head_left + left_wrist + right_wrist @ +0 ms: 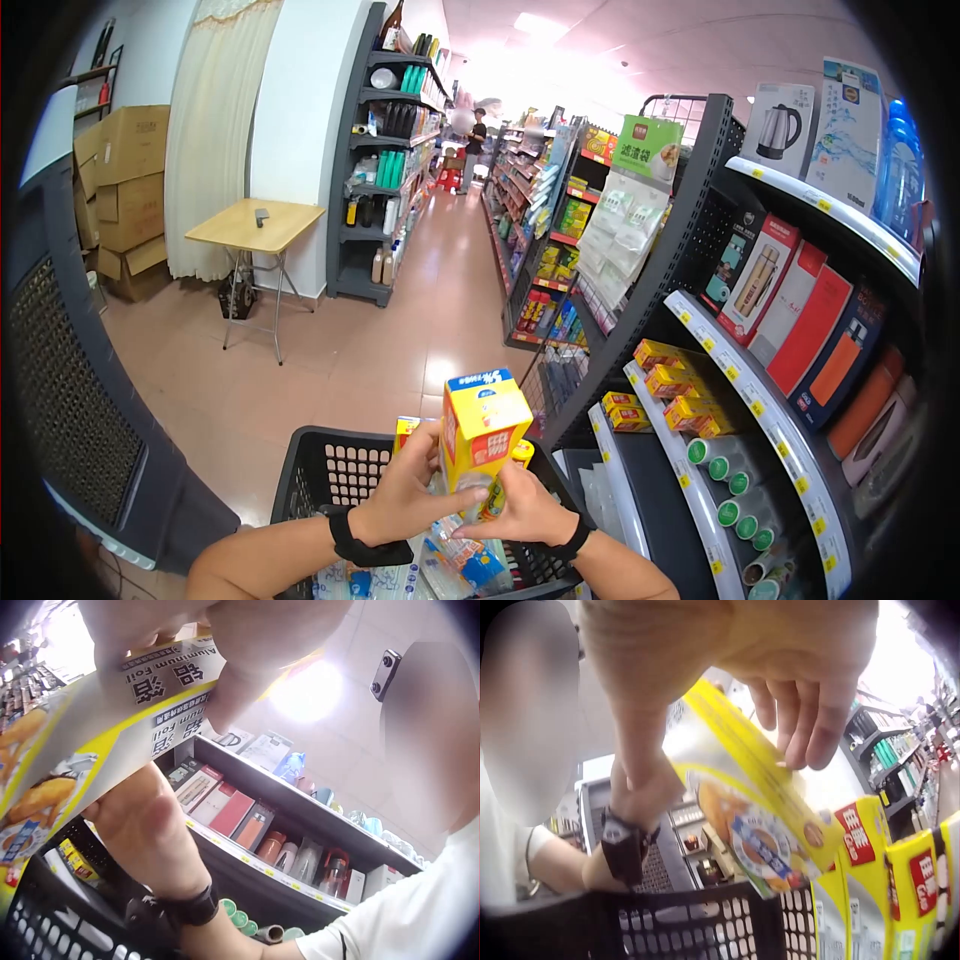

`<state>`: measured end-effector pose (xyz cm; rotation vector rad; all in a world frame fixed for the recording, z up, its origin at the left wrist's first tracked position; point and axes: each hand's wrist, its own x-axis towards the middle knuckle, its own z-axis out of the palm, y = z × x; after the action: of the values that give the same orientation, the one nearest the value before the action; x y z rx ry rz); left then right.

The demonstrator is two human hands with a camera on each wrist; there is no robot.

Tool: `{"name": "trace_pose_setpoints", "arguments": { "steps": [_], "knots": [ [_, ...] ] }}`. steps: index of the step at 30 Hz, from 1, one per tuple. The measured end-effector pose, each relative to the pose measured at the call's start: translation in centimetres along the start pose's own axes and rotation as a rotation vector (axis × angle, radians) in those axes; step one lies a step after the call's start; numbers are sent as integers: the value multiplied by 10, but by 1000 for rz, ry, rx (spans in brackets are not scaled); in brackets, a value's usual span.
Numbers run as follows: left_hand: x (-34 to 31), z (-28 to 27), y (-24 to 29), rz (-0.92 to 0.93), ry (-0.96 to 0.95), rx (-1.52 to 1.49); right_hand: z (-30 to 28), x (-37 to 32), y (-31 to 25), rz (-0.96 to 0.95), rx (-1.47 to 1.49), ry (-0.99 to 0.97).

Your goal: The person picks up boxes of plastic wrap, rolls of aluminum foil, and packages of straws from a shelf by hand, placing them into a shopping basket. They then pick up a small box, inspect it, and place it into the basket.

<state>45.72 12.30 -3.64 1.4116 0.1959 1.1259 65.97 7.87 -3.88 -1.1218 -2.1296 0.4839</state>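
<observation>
I hold a long yellow aluminium foil box (485,425) upright over a black shopping basket (330,470). My left hand (425,470) grips the box's left side, fingers curled round it. My right hand (505,495) pinches its lower end from the right. The left wrist view shows my left hand's fingers (247,667) pressing on the foil box (112,727), with my right hand (150,832) behind. In the right wrist view my right hand (780,675) holds the foil box (750,795) between thumb and fingers. More yellow boxes (862,847) stand in the basket (690,922).
A dark shelf unit on my right carries yellow boxes (670,380), green-capped rolls (730,480), flask cartons (790,300) and a kettle carton (780,125). Plastic packets (460,565) lie in the basket. A wooden folding table (255,225) and cardboard boxes (130,180) stand left. A person (477,140) stands far down the aisle.
</observation>
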Motion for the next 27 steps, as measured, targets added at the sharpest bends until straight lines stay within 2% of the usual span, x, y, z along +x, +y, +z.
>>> {"name": "trace_pose_setpoints", "arguments": {
  "steps": [1,3,6,7,9,10,12,13,14,16,17,20,22,24,27],
  "knots": [
    [0,-2,-1,-41,-7,-1,6,-3,-1,9,7,-3],
    [-2,-3,-6,-67,18,-3,15,-5,-2,-2,-97,137],
    [-2,-3,-7,-104,55,18,24,-6,-2,12,-45,251],
    [1,-2,-4,-78,51,55,24,-6,1,12,-40,249],
    [-1,-5,-7,7,50,114,19,-8,8,9,-214,321],
    [-2,-9,-11,-6,50,117,13,-8,5,105,-193,342],
    [0,-15,-15,32,231,-145,2,-10,7,172,-244,425],
    [4,-17,-14,2,305,-240,-3,-10,10,133,-321,482],
    [7,-19,-10,-21,296,-230,-8,-10,13,96,-399,541],
    [11,-25,-3,-3,447,-350,-19,-8,11,45,-546,655],
    [14,-25,2,-40,513,-235,-26,-9,14,34,-585,683],
    [15,-36,-5,-57,484,-93,-31,-10,11,102,-758,737],
    [18,-43,-9,-109,429,-93,-29,-13,15,172,-729,729],
    [18,-47,-14,-292,367,-51,-31,-15,20,175,-789,725],
    [18,-45,-15,-340,323,-35,-34,-18,26,188,-791,718]
  ]
}}
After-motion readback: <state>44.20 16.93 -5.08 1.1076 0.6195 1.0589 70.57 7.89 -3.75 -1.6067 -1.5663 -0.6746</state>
